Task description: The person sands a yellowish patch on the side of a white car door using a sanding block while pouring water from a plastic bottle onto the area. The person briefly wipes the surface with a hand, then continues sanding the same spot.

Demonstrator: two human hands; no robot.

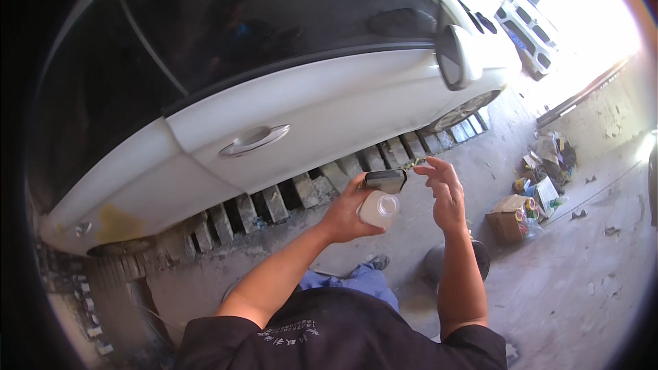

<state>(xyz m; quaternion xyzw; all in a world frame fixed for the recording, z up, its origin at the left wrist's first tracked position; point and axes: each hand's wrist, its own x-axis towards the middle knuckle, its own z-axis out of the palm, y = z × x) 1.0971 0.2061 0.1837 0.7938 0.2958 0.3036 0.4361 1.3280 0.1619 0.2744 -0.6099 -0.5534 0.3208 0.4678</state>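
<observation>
My left hand [343, 217] is closed round a pale, whitish plastic bottle [375, 211] with a clear round top. A dark, flat object with rounded corners [386, 180], looking like a phone, is held in the same hand, just beyond the bottle top. My right hand [444, 192] is raised to the right of both, fingers apart and partly bent, and touches neither. Ahead of my hands stands a white car; its door [329, 113] has a chrome handle [255, 141].
Floor slats [305, 190] with dark gaps run beneath the car. The side mirror [458, 58] juts out at upper right. A cardboard box [507, 219] and a litter pile [554, 157] lie on the right. A dark, round bin-like container [478, 260] stands behind my right forearm.
</observation>
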